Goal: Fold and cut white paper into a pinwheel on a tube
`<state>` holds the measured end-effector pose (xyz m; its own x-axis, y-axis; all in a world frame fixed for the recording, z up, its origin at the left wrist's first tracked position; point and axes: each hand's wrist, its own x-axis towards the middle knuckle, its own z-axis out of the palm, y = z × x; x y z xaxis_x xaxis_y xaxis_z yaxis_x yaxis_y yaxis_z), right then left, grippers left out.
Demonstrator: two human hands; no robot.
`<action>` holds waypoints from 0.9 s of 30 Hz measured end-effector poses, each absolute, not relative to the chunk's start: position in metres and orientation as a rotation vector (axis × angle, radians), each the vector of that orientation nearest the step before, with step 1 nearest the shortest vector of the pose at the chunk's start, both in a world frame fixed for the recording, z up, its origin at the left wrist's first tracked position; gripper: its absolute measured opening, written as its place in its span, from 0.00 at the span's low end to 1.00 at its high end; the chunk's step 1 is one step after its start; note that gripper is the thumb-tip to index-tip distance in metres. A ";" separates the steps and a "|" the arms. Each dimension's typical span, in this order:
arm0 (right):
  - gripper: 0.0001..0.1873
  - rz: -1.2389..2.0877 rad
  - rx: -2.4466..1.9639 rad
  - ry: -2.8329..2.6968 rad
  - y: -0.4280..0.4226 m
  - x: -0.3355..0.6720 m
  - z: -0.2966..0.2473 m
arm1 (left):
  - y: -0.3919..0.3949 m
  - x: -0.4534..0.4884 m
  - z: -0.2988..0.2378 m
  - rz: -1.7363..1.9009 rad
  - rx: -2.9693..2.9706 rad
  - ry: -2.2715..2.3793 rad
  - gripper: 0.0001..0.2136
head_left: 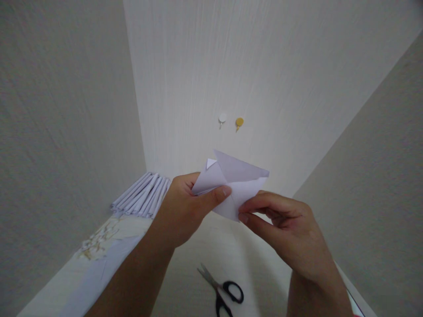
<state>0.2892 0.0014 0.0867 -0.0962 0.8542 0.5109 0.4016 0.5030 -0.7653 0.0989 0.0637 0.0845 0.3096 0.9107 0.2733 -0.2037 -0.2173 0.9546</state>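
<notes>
A folded sheet of white paper (244, 169) is held up above the table between both hands. My left hand (185, 207) grips its left side, thumb pressed flat on the front near the middle and the fingers hidden behind. With thumb and forefinger, my right hand (280, 224) pinches the paper's lower right corner. Several folds meet near the centre, and one flap stands up to a point at the top. Below the hands, scissors (216, 285) with black handles lie on the table, blades slightly apart.
Several rolled or folded white paper strips (142, 196) are piled at the left by the wall. In front of them lie a heap of small tan and white pieces (99, 240) and flat white paper (105, 264). Two hooks, white (222, 118) and yellow (239, 122), are on the wall ahead.
</notes>
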 end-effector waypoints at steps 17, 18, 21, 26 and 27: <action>0.07 0.633 -1.090 -1.618 0.002 0.287 0.084 | 0.063 0.099 0.086 1.175 1.386 0.718 0.10; 0.07 0.636 -1.087 -1.610 0.002 0.287 0.084 | 0.063 0.099 0.087 1.171 1.385 0.718 0.10; 0.09 0.645 -1.071 -1.603 0.002 0.287 0.084 | 0.063 0.099 0.087 1.161 1.389 0.705 0.10; 0.09 0.663 -1.050 -1.604 0.002 0.288 0.084 | 0.064 0.100 0.086 1.164 1.387 0.692 0.11; 0.08 0.663 -1.048 -1.606 0.002 0.289 0.084 | 0.064 0.100 0.086 1.165 1.385 0.694 0.11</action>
<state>0.2885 0.0021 0.0838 -0.0574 0.8827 0.4664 0.2968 0.4611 -0.8362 0.0997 0.0640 0.0859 0.3343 0.9089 0.2493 -0.2131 -0.1848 0.9594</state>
